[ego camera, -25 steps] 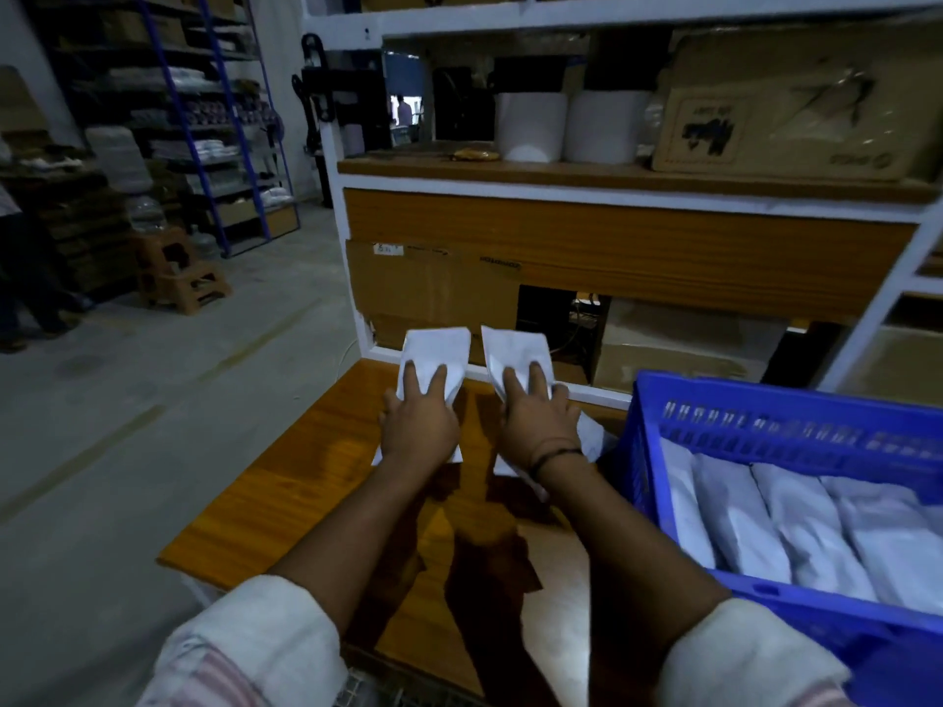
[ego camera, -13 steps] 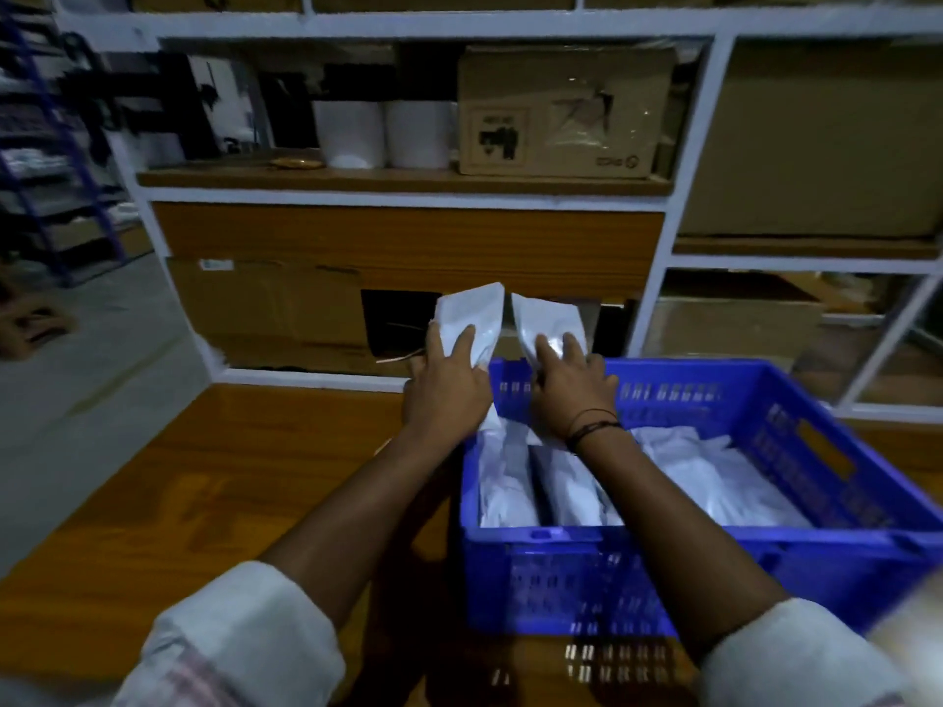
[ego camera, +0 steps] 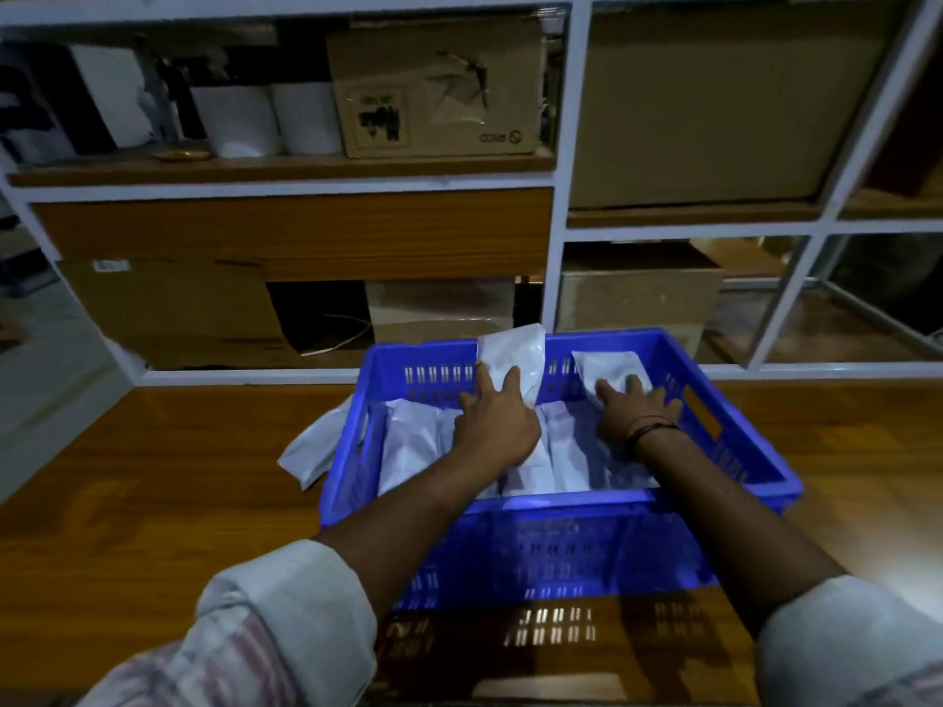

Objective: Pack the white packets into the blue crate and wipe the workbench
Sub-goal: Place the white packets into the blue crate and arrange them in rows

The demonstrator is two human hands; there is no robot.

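Head: left hand (ego camera: 497, 421), right hand (ego camera: 635, 408) hide packets' (ego camera: 510, 349) lower halves.

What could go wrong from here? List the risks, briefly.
1. The raised packet in the left hand pokes above the crate's far rim; let go there, it may tip out over the back.
2. A stray packet lies on the bench outside the crate's left wall and could be missed before wiping.

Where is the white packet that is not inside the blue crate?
In the head view the loose packet lies on the workbench, just outside the left wall of the blue crate, left of the left hand.
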